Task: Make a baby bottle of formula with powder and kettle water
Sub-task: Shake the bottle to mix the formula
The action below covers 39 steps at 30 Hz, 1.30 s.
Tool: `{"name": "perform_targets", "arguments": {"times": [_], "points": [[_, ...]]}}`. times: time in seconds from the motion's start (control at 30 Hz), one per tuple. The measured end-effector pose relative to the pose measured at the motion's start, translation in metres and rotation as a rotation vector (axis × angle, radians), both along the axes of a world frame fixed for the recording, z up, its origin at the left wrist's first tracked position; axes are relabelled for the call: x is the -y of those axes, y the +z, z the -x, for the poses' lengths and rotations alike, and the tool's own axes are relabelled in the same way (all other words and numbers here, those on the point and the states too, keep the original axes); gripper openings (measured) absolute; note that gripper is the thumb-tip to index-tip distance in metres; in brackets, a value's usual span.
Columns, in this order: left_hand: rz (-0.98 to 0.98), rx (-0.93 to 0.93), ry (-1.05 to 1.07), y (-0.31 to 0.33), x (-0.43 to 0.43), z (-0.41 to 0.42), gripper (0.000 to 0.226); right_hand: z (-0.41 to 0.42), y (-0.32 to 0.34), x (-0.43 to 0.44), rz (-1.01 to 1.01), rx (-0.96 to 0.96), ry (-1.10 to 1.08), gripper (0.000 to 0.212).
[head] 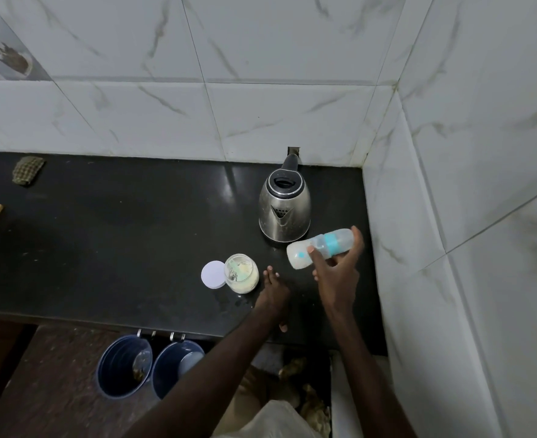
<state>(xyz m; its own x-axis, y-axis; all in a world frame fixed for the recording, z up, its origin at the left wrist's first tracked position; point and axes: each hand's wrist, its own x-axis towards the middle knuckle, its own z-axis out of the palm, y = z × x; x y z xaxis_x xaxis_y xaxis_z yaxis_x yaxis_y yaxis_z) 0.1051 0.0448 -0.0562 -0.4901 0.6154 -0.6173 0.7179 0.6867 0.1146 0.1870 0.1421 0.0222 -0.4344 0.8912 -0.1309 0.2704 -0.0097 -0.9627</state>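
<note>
Stands at a black surface (103,232) in a white-tiled corner. Clasps the bottle (332,241), tilted, in the right grip (336,273) just before the kettle (284,213). Rests the left grip (272,298), released, flat beside the open powder jar (242,276) and lid (213,275).

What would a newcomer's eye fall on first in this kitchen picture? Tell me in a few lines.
The baby bottle with its teal ring stands out first, held sideways in the right hand just in front of the steel kettle near the tiled corner. To its left on the black counter stands an open jar of pale powder, its white lid lying beside it, with the left hand resting flat close by.
</note>
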Motion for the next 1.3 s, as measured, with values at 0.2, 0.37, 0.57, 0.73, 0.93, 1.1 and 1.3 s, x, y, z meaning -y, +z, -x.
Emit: {"name": "perform_targets", "arguments": {"times": [0.2, 0.37, 0.57, 0.73, 0.93, 1.1, 1.3], "points": [[-0.131, 0.116, 0.073, -0.098, -0.011, 0.018, 0.116, 0.001, -0.001, 0.008, -0.083, 0.085, 0.27, 0.099], [-0.084, 0.128, 0.194, 0.008, 0.001, -0.004, 0.134, 0.002, 0.013, 0.002, -0.017, -0.081, -0.105, 0.097], [-0.049, -0.018, 0.074, -0.002, 0.008, -0.004, 0.153, -0.003, 0.012, 0.002, -0.124, 0.056, 0.181, 0.099], [-0.016, -0.064, 0.004, -0.003, 0.011, -0.002, 0.149, -0.003, 0.023, -0.002, -0.029, -0.145, -0.176, 0.096], [-0.012, -0.041, 0.02, -0.006, 0.01, 0.0, 0.15, -0.007, 0.016, 0.005, -0.104, 0.039, 0.186, 0.097], [-0.014, -0.09, -0.001, -0.007, 0.013, -0.001, 0.15, -0.004, 0.027, 0.004, -0.045, -0.16, -0.178, 0.096], [-0.033, -0.066, 0.018, -0.007, 0.015, 0.001, 0.151, -0.011, 0.018, 0.01, -0.072, -0.002, 0.081, 0.096]]}}
